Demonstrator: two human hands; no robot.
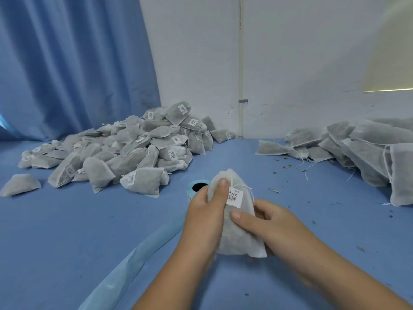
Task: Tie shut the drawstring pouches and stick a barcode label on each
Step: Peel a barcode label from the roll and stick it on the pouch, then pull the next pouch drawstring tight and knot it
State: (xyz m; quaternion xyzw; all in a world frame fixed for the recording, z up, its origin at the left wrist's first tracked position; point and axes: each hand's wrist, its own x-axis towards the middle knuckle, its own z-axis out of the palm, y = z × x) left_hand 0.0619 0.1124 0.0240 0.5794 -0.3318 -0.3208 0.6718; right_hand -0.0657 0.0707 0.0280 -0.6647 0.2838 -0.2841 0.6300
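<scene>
I hold one white drawstring pouch upright over the blue table, its neck gathered and its strings hanging to the right. A white barcode label sits on its upper front. My left hand grips the pouch's left side, thumb pressed near the top beside the label. My right hand holds the right side, thumb lying across the front below the label. A blue label roll stands just behind my left hand, its backing strip trailing toward the lower left.
A large heap of labelled pouches fills the back left by the blue curtain. A pile of unlabelled pouches lies at the right. Dried leaf crumbs dot the table near it.
</scene>
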